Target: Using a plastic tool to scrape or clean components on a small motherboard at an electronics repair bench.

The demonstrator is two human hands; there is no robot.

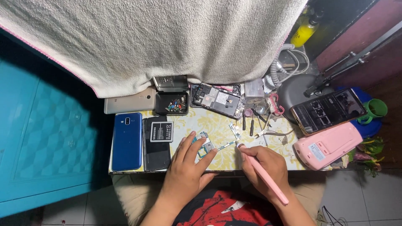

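My left hand [186,167] lies flat near the front edge of the tabletop [217,123], its fingers [189,144] spread and pressing down on a small green circuit board [204,146]. My right hand [266,169] is closed around a pink pen-shaped tool [264,175], fingers pinching its shaft, with the tip [240,145] down just beside the board's right end. A thin flex strip [226,145] runs from the board toward that tip, and a smaller board piece [235,131] sits just behind it; I cannot tell whether the tip touches the strip.

To the left of my left hand a black phone lies face down with a loose battery [161,132] on top of it, and a blue phone [127,141] lies beside that at the tabletop's left edge. Along the back edge are a silver phone [130,103], an open black box of small parts [172,103] and an opened phone body [217,100] with its insides showing. A few small screwdrivers [252,123] lie to the right of centre. At the right edge a lit phone [328,110] leans above a pink device [328,145], with a grey lamp base [295,90] behind. A pale towel [167,37] hangs over the back of the tabletop.
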